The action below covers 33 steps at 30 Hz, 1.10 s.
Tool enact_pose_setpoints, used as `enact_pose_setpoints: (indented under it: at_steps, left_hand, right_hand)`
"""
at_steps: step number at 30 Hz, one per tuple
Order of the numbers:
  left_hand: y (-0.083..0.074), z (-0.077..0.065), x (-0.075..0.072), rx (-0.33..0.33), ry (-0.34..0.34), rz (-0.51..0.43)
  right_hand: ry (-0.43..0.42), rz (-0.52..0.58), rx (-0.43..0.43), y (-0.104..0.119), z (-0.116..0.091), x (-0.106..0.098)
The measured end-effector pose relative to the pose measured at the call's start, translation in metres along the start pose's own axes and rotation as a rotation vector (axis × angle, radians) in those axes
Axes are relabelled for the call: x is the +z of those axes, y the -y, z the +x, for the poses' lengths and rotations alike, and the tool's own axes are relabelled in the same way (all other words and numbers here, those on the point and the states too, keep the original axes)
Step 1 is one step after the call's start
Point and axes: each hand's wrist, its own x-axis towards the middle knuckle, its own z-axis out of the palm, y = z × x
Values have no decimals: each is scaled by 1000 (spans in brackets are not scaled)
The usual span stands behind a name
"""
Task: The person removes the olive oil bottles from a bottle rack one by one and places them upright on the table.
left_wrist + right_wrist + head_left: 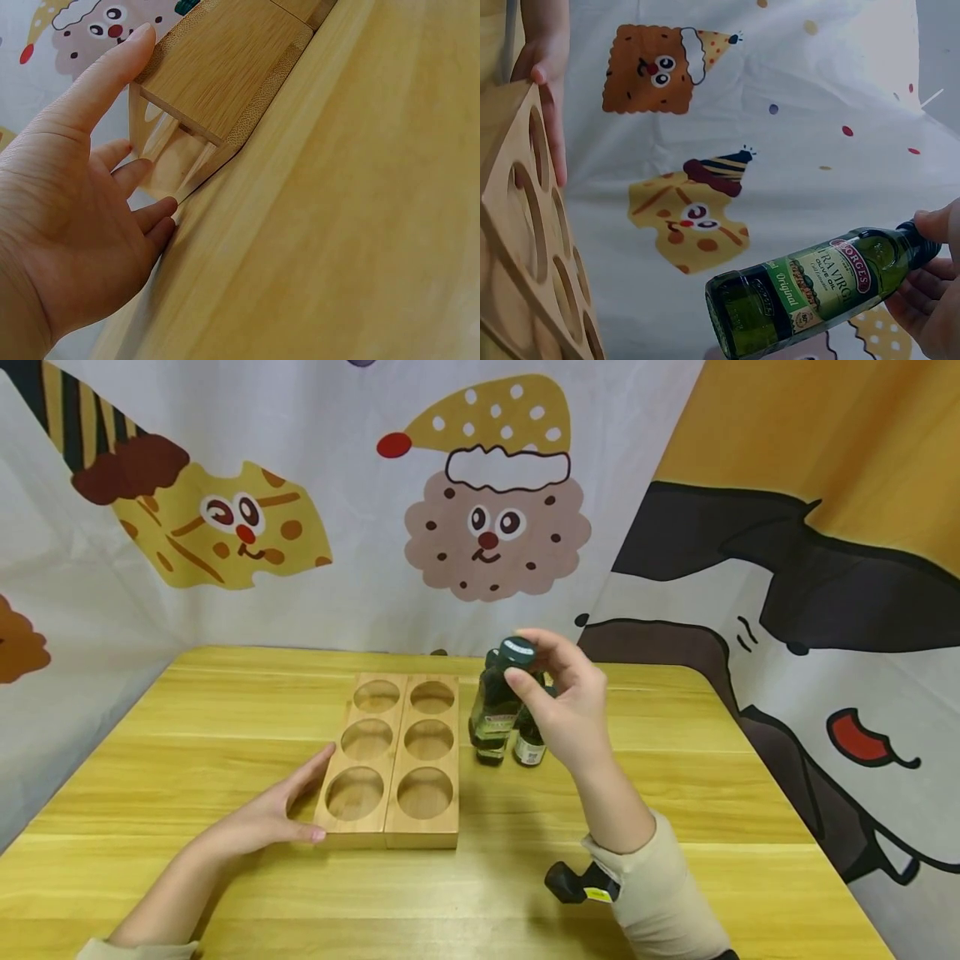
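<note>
A light wooden holder (422,841) with two rows of round wells lies on the table, and no bottle stands in its wells. My left hand (258,817) rests at its left side, thumb by the near corner and fingers spread along the edge. In the left wrist view, the holder's end (225,67) shows an open hollow beside the fingertips. My right hand (573,697) pinches the dark cap of a green glass olive oil bottle (802,292), held above the table. Behind it stand more dark green bottles (529,750), partly hidden by the hand and held bottle.
The yellow wood-grain table (360,902) reaches back to a white curtain (360,610) printed with cartoon cookies and cheese. A black object with a yellow label (577,883) shows beside the right sleeve. More cartoon-printed cloth (825,652) hangs along the right side.
</note>
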Motion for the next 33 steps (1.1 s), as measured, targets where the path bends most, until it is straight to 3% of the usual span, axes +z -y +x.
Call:
enact_pose_setpoints:
  at_steps: [10, 19, 33]
  left_hand:
    - [-2, 0, 0, 5, -4, 7]
    - [-1, 0, 0, 3, -11, 28]
    - [-1, 0, 0, 1, -13, 25]
  right_hand:
    - [-29, 4, -30, -4, -7, -30]
    - [-58, -61, -27, -8, -13, -51]
    - [-29, -96, -14, -25, -21, -76]
